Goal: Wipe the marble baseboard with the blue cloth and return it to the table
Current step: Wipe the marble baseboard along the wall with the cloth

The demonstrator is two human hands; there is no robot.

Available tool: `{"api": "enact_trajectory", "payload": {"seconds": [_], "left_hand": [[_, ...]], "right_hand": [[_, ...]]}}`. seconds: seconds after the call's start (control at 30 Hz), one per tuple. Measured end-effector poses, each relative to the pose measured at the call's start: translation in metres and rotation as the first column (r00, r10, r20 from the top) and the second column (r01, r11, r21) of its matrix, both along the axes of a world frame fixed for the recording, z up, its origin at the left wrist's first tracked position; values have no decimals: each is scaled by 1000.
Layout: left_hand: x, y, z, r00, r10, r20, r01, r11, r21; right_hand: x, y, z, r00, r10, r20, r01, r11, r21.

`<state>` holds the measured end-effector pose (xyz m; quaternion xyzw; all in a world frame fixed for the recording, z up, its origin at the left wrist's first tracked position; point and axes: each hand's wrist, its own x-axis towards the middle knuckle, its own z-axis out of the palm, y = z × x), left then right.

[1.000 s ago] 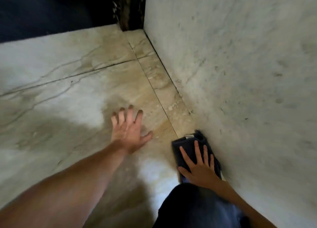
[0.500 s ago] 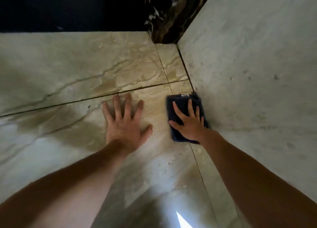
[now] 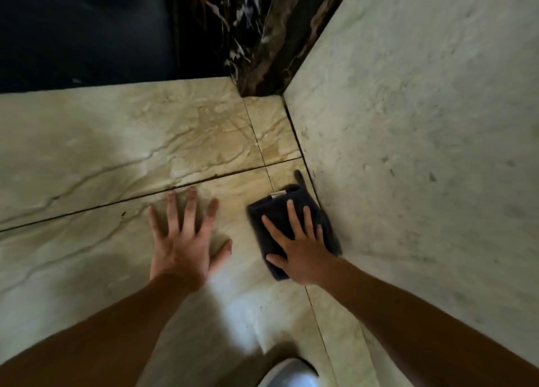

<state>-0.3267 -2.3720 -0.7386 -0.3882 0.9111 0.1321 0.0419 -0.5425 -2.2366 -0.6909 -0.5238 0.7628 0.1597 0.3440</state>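
The folded dark blue cloth (image 3: 271,207) lies on the floor where it meets the pale marble baseboard (image 3: 329,194), its right edge against the stone. My right hand (image 3: 300,249) presses flat on top of the cloth with fingers spread, covering its near half. A small white tag shows at the cloth's far edge. My left hand (image 3: 180,249) is planted flat on the marble floor (image 3: 116,153) to the left of the cloth, fingers apart, holding nothing. The table is not in view.
The pale marble wall (image 3: 423,153) rises along the whole right side. A dark veined marble column (image 3: 256,36) stands at the far corner, with a dark area to its left. A pale rounded object (image 3: 288,375) shows at the bottom edge.
My right hand has slid the cloth forward along the foot of the wall toward the far corner. My left hand stays flat on the floor.
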Motion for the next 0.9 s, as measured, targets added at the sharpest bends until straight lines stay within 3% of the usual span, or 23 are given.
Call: {"api": "enact_trajectory", "payload": {"seconds": [0.07,0.27,0.5,0.63,0.73,0.9], "left_hand": [[2,0,-3,1000,-4,-31,2,999,-53],[-3,0,7,1000,1,12,-1,1000,-8],[0,-1,2,1000,14,4,-14,1000,12],[-1,-1,-1,999,38,-24,-37,999,16],[-2,-4,1,999,36,-15,-36,999,23],[-2,0,-2,998,46,-35,-44,998,39]], "right_hand": [[-3,8,-10,992,78,-95,-91,985,-144],[-7,-40,-21,986,-90,-141,53,967,-251],[-52,-182,-28,986,-166,-17,161,974,-162],[-29,-112,-25,989,-81,-122,39,949,-312],[3,-48,-24,982,-99,-162,47,953,-298],[-19,-96,-28,988,-98,-119,64,963,-261]]}}
